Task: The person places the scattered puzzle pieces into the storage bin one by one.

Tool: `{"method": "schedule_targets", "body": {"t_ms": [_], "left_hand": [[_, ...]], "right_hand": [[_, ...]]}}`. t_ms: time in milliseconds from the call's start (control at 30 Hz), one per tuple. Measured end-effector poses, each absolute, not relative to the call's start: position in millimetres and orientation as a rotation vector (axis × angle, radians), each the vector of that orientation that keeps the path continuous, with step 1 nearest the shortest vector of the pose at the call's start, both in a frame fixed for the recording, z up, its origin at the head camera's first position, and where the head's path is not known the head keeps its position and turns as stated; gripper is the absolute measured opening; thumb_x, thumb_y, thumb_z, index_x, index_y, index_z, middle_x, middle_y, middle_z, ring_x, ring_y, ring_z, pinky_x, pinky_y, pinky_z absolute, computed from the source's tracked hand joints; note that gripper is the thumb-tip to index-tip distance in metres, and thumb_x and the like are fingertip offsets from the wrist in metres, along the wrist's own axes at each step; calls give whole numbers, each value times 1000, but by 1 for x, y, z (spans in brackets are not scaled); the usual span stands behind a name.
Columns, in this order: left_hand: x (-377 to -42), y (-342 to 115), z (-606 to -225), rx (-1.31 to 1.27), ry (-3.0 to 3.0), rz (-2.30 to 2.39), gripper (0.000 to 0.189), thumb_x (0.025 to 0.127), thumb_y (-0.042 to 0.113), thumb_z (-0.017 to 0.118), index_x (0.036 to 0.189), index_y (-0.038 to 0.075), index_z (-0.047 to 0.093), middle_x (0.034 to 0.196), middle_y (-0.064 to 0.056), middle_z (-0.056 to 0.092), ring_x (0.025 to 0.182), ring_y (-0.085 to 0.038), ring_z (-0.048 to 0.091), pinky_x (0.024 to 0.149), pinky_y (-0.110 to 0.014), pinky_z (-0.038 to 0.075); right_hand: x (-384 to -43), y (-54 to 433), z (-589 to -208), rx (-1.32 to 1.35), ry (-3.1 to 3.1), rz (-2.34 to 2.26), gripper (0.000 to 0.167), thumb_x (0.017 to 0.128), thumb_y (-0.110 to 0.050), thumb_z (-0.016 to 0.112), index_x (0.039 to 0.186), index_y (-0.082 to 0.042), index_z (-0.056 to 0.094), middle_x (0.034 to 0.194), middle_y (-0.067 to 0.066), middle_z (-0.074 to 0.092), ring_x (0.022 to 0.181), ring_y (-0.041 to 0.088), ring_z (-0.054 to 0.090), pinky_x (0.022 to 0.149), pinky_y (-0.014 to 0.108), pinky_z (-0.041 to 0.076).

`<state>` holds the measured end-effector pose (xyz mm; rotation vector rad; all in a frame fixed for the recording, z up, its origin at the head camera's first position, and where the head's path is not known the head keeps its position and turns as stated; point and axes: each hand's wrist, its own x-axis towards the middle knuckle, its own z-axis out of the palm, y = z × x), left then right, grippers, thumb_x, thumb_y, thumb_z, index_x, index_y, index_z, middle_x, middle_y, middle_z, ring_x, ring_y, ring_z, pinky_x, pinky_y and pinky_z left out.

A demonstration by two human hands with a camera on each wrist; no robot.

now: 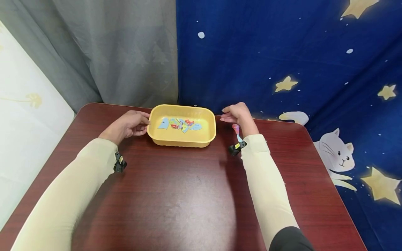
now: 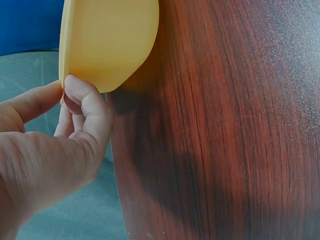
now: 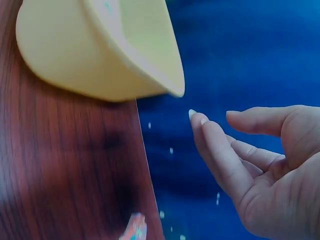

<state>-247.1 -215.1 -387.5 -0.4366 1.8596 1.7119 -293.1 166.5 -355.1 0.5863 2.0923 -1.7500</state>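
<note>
A yellow plastic bin (image 1: 179,143) sits at the far edge of the table. Inside it lie several flat, printed pieces (image 1: 185,126) in light blue, green and red. At the bin's left end my left hand (image 1: 130,124) pinches the rim (image 2: 65,60) between thumb and fingers, which the left wrist view shows closely. My right hand (image 1: 237,114) hovers just off the right end, a gap between its fingertips and the bin. Its fingers (image 3: 225,165) are loosely bent, thumb apart, holding nothing. Below that hand lies a small red and pink piece (image 1: 236,128), with light blue beside it.
The dark red wooden table (image 1: 188,188) ends right behind the bin. A grey curtain (image 1: 135,52) and a blue curtain with stars (image 1: 251,52) hang beyond that edge. To the left stands a white panel (image 1: 25,104).
</note>
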Motion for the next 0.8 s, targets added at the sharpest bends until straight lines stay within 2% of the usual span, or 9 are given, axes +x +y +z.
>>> {"method": "schedule_targets", "body": {"t_ms": [167, 367, 467, 600, 800], "left_hand": [[-248, -215, -388, -443, 1859, 1709, 44, 97, 7, 53, 138, 8, 39, 80, -1, 58, 63, -10, 57, 65, -24, 56], [-248, -215, -389, -452, 1849, 1713, 42, 96, 7, 54, 137, 9, 41, 81, -1, 59, 63, -11, 58, 66, -24, 56], [-248, -215, -390, -450, 1845, 1716, 42, 96, 7, 54, 136, 9, 41, 81, -1, 60, 62, -11, 58, 67, -25, 56], [-249, -215, -391, -454, 1844, 1719, 40, 96, 7, 54, 134, 10, 43, 81, -1, 60, 62, -11, 58, 68, -25, 57], [-248, -216, -389, -455, 1837, 1727, 38, 96, 6, 54, 133, 9, 43, 79, -1, 60, 61, -11, 58, 64, -24, 56]], "right_hand": [[-289, 186, -360, 609, 2086, -1758, 21, 90, 1, 61, 109, 10, 58, 68, 16, 69, 60, 23, 71, 70, 33, 58], [-285, 204, -365, 656, 2115, -1725, 33, 90, -3, 63, 119, 11, 56, 66, 12, 69, 61, 22, 71, 68, 31, 59], [-284, 212, -368, 684, 2121, -1713, 33, 90, -3, 64, 119, 11, 57, 65, 12, 68, 61, 22, 71, 67, 30, 59], [-282, 220, -373, 718, 2126, -1704, 26, 90, -3, 64, 113, 8, 60, 67, 12, 69, 62, 20, 71, 65, 28, 59], [-282, 232, -383, 777, 2112, -1685, 8, 90, -2, 64, 95, 1, 60, 68, 12, 69, 63, 19, 71, 71, 31, 58]]}}
